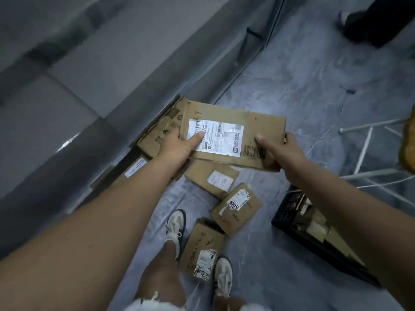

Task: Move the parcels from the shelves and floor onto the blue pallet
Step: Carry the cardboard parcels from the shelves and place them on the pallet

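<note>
Held parcel (253,129): flat brown cardboard, just off frame centre toward 1 o'clock, carried between both hands above the grey floor (303,86).
Left hand (177,144): at the parcel's 8 o'clock edge; clamped on it with the thumb on top and the other fingers hidden beneath.
Left thumb (197,136): stretched flat over the near corner of the white shipping label (224,135).
Right hand (283,147): at the parcel's 4 o'clock corner; grasping it, with fingertips wrapped round the right edge.
Right thumb (260,140): pressed on the top face, just beside the printed barcode (252,151).
Wall-side box (155,138): at 9 o'clock of the held parcel, partly covered by it, lying against the grey ledge (125,108).
Hidden box (134,169): at 8 o'clock, mostly behind the left forearm, white sticker showing.
Near box (208,176): on the floor at 6 o'clock, directly under the held parcel's front edge.
Middle box (238,209): at 5 o'clock, tilted, scribbled label on top.
Foot box (202,245): at 6 o'clock, between the white shoes (176,225).
Black crate (289,221): at 4 o'clock, partly behind the right forearm.
White wire rack (368,151): at 3 o'clock, well apart from the parcels.
</note>
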A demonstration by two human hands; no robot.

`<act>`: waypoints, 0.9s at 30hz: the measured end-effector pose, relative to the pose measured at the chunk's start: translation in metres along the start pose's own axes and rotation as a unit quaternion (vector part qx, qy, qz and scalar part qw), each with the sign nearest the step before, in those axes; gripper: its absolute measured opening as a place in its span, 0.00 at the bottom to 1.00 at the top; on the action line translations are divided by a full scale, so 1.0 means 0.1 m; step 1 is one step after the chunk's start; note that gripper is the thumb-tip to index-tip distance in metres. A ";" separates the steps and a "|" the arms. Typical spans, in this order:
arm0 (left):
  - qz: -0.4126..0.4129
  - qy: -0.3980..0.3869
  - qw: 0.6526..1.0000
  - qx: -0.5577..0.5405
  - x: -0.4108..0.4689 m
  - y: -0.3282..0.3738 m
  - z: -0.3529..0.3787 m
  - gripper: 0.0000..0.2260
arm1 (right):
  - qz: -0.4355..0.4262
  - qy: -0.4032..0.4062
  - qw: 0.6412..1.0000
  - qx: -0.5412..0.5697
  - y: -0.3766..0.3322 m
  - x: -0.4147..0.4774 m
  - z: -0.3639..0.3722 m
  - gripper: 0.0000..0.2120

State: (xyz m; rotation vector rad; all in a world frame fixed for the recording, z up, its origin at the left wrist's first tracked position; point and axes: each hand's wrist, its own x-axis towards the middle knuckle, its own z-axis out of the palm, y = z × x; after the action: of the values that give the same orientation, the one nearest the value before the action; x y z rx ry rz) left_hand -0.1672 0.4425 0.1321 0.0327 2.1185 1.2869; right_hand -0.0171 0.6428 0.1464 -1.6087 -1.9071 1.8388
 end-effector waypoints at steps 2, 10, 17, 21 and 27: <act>0.027 0.042 0.999 -0.016 -0.53 0.31 -0.28 0.19 | -0.038 -0.044 0.998 0.004 -0.34 -0.44 -0.16 0.34; 0.028 0.246 0.953 -0.172 -2.60 0.51 -1.30 0.14 | -0.181 -0.178 0.965 -0.068 -1.22 -2.10 0.07 0.32; 0.049 0.393 0.897 -0.195 -4.12 -0.04 -2.68 0.22 | -0.276 -0.322 0.898 -0.117 -1.48 -3.60 1.35 0.32; 0.029 0.478 0.847 -0.230 -5.24 -0.87 -3.46 0.21 | -0.315 -0.419 0.836 -0.158 -1.18 -4.81 2.27 0.29; -0.026 0.631 0.729 -0.263 -7.24 -2.34 -4.26 0.15 | -0.367 -0.545 0.718 -0.231 -0.21 -6.90 3.48 0.32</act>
State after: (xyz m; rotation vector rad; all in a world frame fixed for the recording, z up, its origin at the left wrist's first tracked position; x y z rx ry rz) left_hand 0.2442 -0.2588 0.4464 -1.5425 2.5216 2.1584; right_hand 0.0644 -0.0568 0.4666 0.6319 -2.8749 2.0558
